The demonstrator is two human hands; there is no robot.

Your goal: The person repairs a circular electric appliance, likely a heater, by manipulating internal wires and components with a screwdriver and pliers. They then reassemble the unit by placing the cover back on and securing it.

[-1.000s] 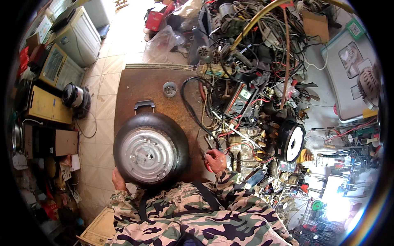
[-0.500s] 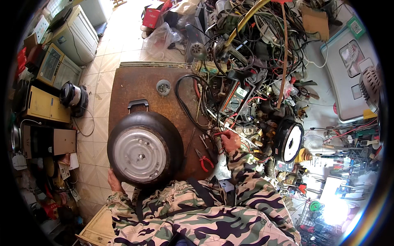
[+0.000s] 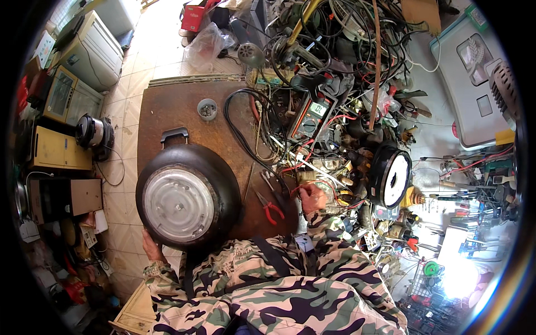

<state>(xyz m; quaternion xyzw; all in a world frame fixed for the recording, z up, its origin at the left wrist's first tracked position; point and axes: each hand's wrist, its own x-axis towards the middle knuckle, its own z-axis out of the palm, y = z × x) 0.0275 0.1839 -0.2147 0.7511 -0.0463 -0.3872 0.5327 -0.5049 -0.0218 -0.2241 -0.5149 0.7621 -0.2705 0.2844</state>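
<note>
Black pot (image 3: 188, 196) lies bottom-up at the tabletop (image 3: 159, 106)'s left edge, our left hand (image 3: 152, 245) against its side, grip unclear. Our right hand (image 3: 312, 199) curls beside a red lead (image 3: 294, 193); we can't tell whether it's held. Open tabletop separates pot from cup (image 3: 207, 109); a meter (image 3: 307, 126)'s screen shows characters.

Left fingers (image 3: 147, 240) partly hidden by pot (image 3: 226, 192), cup (image 3: 208, 117) contents indistinct

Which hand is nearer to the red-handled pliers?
Right. The right hand is just right of the pliers; the left hand is farther off, to their left, beside the dark pan.
</note>
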